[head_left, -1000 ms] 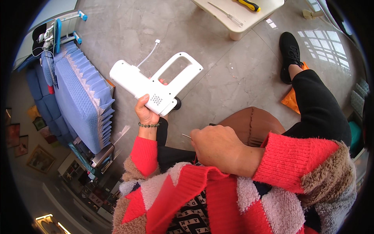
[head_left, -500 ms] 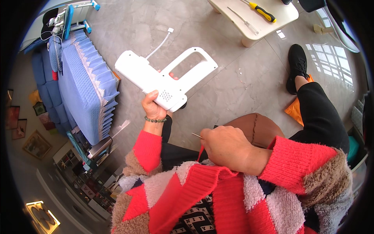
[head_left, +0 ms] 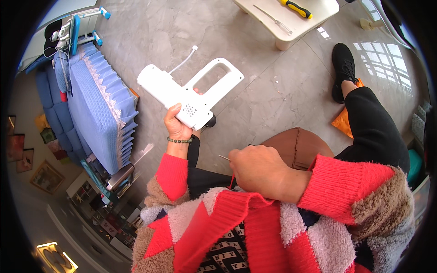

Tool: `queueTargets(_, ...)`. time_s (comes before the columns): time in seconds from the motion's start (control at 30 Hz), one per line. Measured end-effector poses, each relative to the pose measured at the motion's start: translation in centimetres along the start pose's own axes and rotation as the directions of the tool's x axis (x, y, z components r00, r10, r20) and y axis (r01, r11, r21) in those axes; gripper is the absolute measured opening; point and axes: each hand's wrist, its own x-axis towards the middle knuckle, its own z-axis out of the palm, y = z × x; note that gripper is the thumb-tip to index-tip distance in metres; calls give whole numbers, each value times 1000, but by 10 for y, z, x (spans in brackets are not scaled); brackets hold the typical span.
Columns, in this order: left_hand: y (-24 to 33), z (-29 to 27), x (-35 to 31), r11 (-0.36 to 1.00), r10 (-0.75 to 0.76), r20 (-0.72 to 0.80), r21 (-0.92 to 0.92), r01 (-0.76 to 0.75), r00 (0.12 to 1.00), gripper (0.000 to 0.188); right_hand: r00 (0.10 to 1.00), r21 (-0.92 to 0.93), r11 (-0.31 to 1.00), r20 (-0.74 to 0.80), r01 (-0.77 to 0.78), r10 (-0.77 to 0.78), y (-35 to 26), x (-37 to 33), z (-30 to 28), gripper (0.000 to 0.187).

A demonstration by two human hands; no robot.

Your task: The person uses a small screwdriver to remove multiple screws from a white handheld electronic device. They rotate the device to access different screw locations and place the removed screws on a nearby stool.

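My left hand [head_left: 179, 126] grips a white gun-shaped plastic device [head_left: 175, 94] by its lower end, thumb on top next to a patch of small vent holes. The device has a loop handle and several small screw holes. A short white cable [head_left: 183, 62] with a plug at its end sticks out of its far side. In my right hand [head_left: 259, 168], closed in a fist above my lap, is a thin metal rod [head_left: 223, 158] whose tip points left toward the device. The rest of the rod is hidden inside the fist. A red strip hangs just below the fingers.
A low cream table [head_left: 314, 22] at the top right bears a yellow-and-black screwdriver [head_left: 298, 9] and a slim clear-handled screwdriver [head_left: 273, 19]. A brown leather seat [head_left: 296, 145] lies beyond my right hand. Orange bag-like material [head_left: 343, 122] is by my right leg; a blue-covered bed [head_left: 93, 100] stands left.
The device has tilted slightly, and its cable plug sits lower in view. My right hand with the metal rod has shifted a little left. The whole view has moved slightly.
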Motion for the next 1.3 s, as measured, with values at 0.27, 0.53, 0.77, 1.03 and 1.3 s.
queueTargets(0.27, 2, 3, 1, 997, -17, 11, -77, 18, 1000, 69, 999, -5, 1000, -38, -7, 7, -4, 1, 0, 15)
queueTargets(0.53, 4, 9, -1, 994, -36, -8, -100, 35, 999, 68, 999, -20, 999, 7, -35, 35, -7, 3, -4, 15)
queueTargets(0.77, 8, 9, 2, 994, -67, -119, -92, 56, 991, 56, 1000, -53, 998, -1, -15, 15, -7, 4, 0, 21)
queueTargets(1.03, 9, 16, 3, 994, -23, -151, -112, 6, 988, 55, 1000, -83, 997, -25, -5, 3, -7, 10, 4, 22)
queueTargets(1.3, 13, 25, 2, 997, 19, -79, -70, -24, 997, 66, 1000, -43, 999, -20, -15, 14, -8, 9, 2, 21)
